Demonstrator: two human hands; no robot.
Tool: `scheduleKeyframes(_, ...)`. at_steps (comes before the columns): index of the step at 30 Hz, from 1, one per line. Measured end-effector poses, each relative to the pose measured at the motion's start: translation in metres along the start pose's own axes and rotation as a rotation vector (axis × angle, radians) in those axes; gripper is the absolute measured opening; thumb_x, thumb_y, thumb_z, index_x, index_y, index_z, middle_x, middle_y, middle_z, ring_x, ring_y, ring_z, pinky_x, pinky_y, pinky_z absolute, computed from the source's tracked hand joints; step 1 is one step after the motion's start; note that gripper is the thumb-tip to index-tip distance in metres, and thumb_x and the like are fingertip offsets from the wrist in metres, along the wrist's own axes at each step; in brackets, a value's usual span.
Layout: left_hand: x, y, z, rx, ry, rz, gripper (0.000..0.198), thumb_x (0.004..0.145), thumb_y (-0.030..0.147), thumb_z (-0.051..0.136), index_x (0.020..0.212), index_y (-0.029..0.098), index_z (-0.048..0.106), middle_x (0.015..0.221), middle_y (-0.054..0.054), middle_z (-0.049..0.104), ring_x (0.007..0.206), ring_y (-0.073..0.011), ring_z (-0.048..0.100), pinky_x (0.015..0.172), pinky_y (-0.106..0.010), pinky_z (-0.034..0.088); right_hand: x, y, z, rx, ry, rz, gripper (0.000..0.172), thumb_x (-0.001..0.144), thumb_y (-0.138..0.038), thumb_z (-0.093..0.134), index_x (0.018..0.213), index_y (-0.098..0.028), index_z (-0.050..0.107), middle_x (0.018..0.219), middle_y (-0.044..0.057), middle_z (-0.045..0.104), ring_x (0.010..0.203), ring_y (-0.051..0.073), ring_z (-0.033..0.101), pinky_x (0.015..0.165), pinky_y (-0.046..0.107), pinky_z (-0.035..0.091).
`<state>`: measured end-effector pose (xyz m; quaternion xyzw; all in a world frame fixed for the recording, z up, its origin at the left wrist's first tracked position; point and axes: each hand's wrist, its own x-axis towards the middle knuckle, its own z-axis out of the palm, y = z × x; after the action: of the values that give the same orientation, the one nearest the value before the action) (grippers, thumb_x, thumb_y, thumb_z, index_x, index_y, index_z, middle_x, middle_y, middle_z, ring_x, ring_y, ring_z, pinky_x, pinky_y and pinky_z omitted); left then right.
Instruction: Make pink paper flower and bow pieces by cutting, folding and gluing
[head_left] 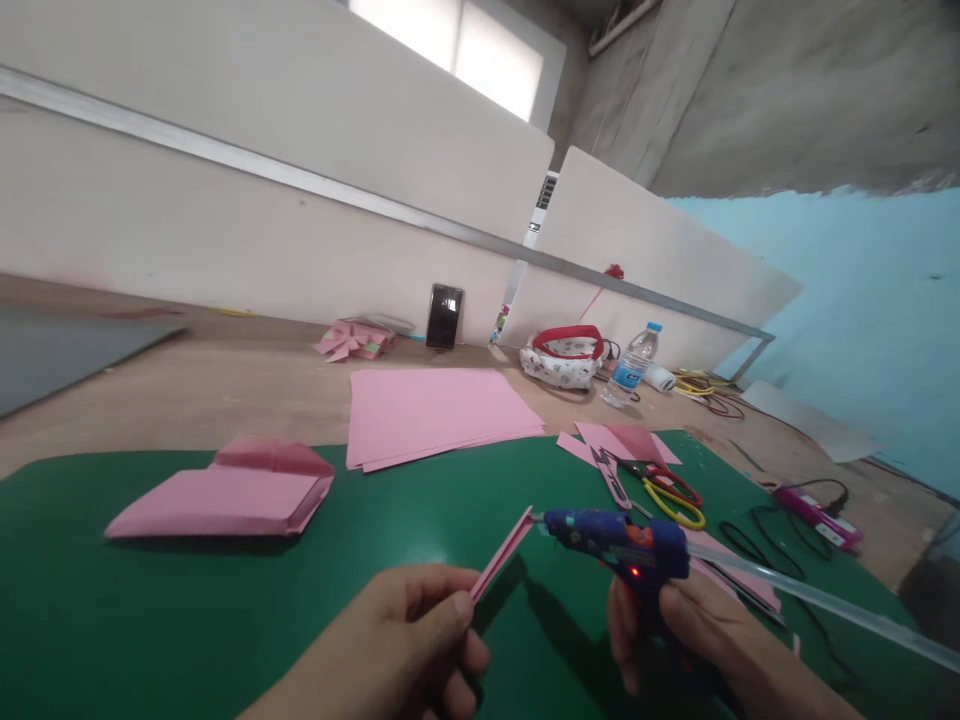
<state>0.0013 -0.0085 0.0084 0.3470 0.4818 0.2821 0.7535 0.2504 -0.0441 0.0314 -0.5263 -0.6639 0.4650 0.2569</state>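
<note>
Green mat point(390, 530) — one pink strip point(502, 555), one glue gun point(600, 535), held.

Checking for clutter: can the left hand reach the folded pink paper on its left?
Probably not while the left hand pinches a pink strip, though only green mat lies between hand and folded paper.

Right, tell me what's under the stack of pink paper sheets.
The stack lies partly on the green mat, partly on the brown tabletop. Anything else beneath is covered and can't be seen.
</note>
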Motion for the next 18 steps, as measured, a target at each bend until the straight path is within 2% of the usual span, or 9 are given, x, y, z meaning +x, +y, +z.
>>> scheduleKeyframes(3, -0.001, 0.002, 0.0, -0.001, -0.005, -0.008, 0.032, 0.064, 0.038, 0.068, 0.086, 0.016, 0.063, 0.059, 0.0, 0.06, 0.044, -0.0107, 0.051, 0.033, -0.017, 0.037, -0.001, 0.005, -0.004, 0.003, -0.038, 0.008, 0.052, 0.089, -0.06, 0.033, 0.085, -0.015, 0.06, 0.075, 0.008, 0.062, 0.069, 0.019, 0.055, 0.061, 0.028, 0.037)
scheduleKeyframes(10, 0.001, -0.005, 0.002, -0.002, 0.006, 0.01, 0.023, 0.073, 0.031, 0.061, 0.09, 0.014, 0.061, 0.058, 0.0, 0.061, 0.042, -0.0068, 0.049, 0.033, -0.012, 0.033, -0.002, 0.009, -0.002, -0.038, -0.068, 0.068, 0.053, 0.084, -0.064, 0.036, 0.08, -0.017, 0.06, 0.072, 0.007, 0.064, 0.065, 0.017, 0.05, 0.058, 0.026, 0.034)
scheduleKeyframes(18, 0.003, -0.005, 0.001, 0.015, -0.028, 0.019, 0.021, 0.074, 0.03, 0.059, 0.087, 0.014, 0.062, 0.058, 0.0, 0.061, 0.042, -0.0062, 0.05, 0.033, -0.011, 0.032, -0.013, 0.005, 0.005, -0.044, -0.057, 0.141, 0.054, 0.079, -0.068, 0.043, 0.078, -0.02, 0.067, 0.075, 0.008, 0.064, 0.072, 0.021, 0.054, 0.065, 0.031, 0.041)
